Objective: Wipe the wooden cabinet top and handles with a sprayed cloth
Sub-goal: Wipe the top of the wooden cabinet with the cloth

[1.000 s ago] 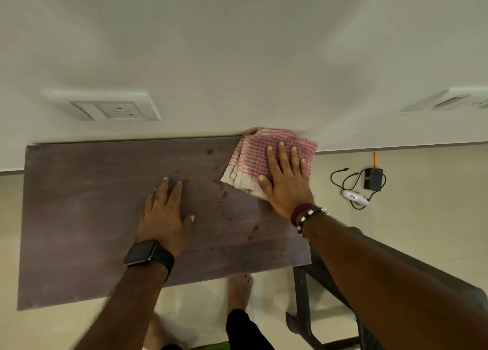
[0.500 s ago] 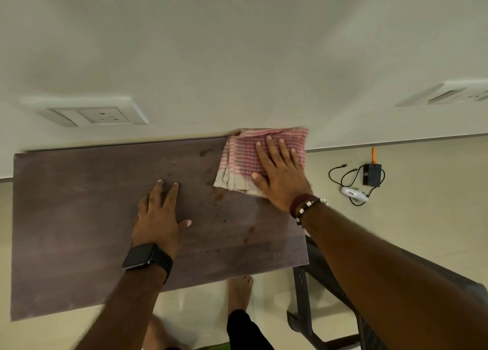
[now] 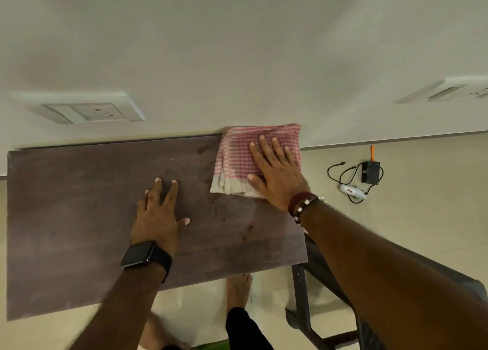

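At the far right corner of the wooden cabinet top (image 3: 79,217), hard against the wall (image 3: 237,46): the folded pink checked cloth (image 3: 237,159), pinned flat under the right hand (image 3: 277,175). Fingers spread wide, palm down, nothing pinched — only pressed, heel of the hand overhanging the cloth's near edge onto bare wood. Left hand (image 3: 158,217) likewise flat and spread, empty, braced on the wood near the middle, just left of the cloth and apart from it.

Long axis of the top running left to right; cloth parked at its right end, so nearly all the unwiped surface lying leftward and toward the body from the right hand. Dark spots (image 3: 219,199) just below the cloth and more further down toward the near right edge — probably the next ground to cover. Right hand nearer those; left hand squarely in the path of any long leftward sweep, so likely needing to lift or slide away first.

Handles out of sight below the top; apparently not yet reached. Charger and cable (image 3: 364,175) on the floor, well apart.
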